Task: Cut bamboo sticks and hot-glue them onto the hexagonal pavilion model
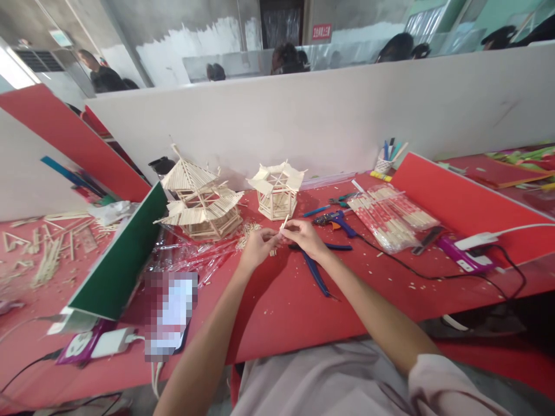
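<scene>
My left hand and my right hand meet above the red table, fingers pinched together. Between the fingertips, short pale wooden stick pieces poke up; both hands seem to grip them. Just behind stands a small hexagonal pavilion model of wooden sticks. A taller two-roofed pavilion model is farther left. Under my right wrist lie blue-handled pliers, partly hidden by the hand and forearm. Cut stick bits lie in a heap by my left hand.
A blue glue gun with a trailing cord lies right of my hands, near packs of chopsticks. Green and red dividers bound the sides. A phone lies at front left. Purple power strips carry chargers.
</scene>
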`<action>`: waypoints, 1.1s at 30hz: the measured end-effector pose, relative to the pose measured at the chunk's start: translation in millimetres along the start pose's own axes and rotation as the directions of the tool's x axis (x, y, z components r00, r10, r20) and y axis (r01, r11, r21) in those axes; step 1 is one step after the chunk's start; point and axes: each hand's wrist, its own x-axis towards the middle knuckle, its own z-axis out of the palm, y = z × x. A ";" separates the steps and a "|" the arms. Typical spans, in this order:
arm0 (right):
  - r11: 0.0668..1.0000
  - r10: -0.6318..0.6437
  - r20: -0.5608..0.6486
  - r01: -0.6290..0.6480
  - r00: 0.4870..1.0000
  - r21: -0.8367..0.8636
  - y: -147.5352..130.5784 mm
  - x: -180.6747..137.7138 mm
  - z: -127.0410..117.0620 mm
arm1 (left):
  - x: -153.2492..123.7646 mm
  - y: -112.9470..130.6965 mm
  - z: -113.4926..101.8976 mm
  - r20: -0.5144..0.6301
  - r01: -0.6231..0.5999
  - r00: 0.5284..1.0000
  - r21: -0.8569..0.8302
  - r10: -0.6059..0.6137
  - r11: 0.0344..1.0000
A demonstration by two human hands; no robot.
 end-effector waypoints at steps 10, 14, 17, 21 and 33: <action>0.994 -0.044 0.049 0.049 0.998 -0.101 -0.3 2.1 -3.2 | 2.0 -4.4 -2.1 0.030 -0.011 1.000 0.085 0.009 0.996; 0.978 -0.126 0.046 0.132 0.991 -0.162 -2.6 1.6 -5.6 | 0.2 -3.7 -3.8 0.018 -0.056 0.998 0.230 0.053 0.972; 0.957 -0.174 0.071 0.186 0.982 -0.221 -2.3 1.4 -6.7 | -1.5 0.4 -4.6 0.013 -0.115 0.993 0.331 0.117 0.936; 0.938 -0.215 0.094 0.233 0.972 -0.257 -0.2 0.8 -4.9 | -2.7 5.1 -3.1 -0.010 -0.105 0.994 0.250 0.111 0.963; 0.875 -0.331 0.063 0.331 0.942 -0.352 -2.4 -1.0 2.9 | -6.0 6.0 -1.2 -0.095 -0.128 0.979 0.398 0.179 0.908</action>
